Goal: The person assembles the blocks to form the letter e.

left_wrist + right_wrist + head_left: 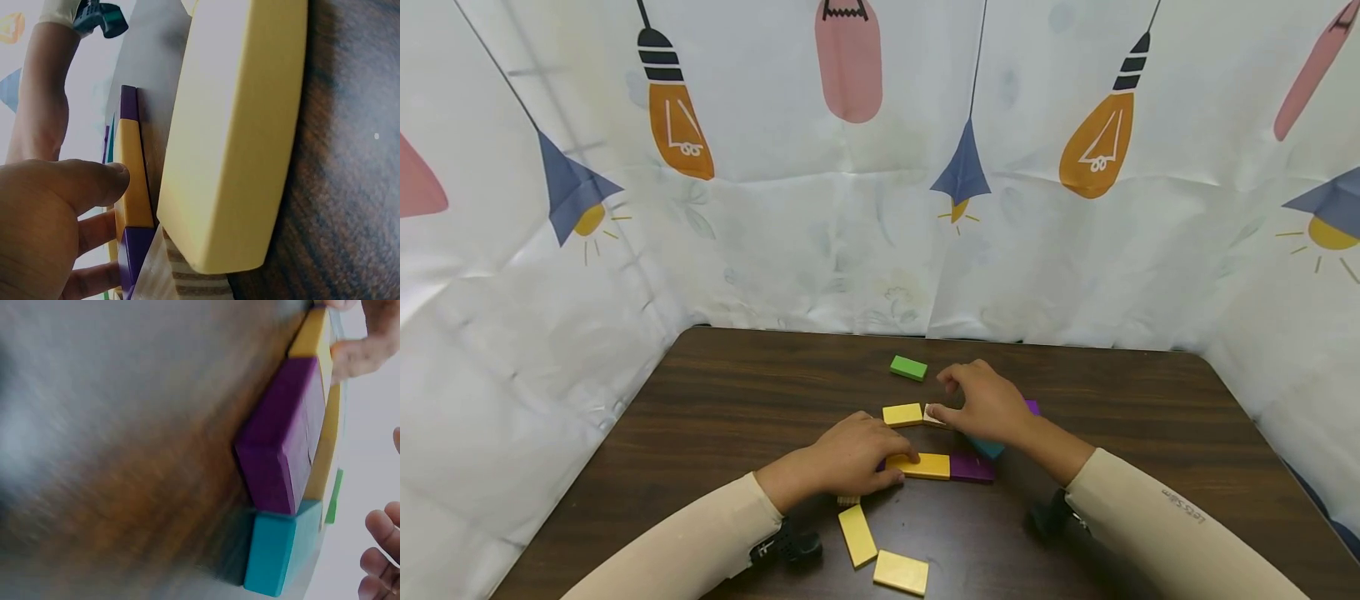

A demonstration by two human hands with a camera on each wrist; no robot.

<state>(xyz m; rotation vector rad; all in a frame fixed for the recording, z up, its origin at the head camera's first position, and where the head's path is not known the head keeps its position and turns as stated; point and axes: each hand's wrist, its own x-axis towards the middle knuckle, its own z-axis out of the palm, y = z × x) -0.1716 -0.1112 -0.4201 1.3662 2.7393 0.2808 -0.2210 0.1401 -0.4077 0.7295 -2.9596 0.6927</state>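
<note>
On the dark table, my left hand point(853, 457) holds an orange-yellow block point(931, 467), its thumb at the near side and its fingers at the far side. A purple block point(972, 468) adjoins that block's right end, and another purple block point(139, 253) adjoins its left end. My right hand point(988, 406) hovers with thumb and fingers apart, holding nothing that I can see. Its thumb is nearest a cream block point(933, 414), partly hidden, beside a yellow block point(902, 414). Below this hand lies a teal block point(988, 448), touching or very near the right purple block.
A green block point(908, 367) lies farther back. Close to my left wrist are a striped wooden block point(848, 501), a tilted yellow block point(857, 536) and a pale yellow block point(901, 572). Another purple block point(1033, 407) shows behind my right hand. A printed curtain point(775, 250) hangs behind the table.
</note>
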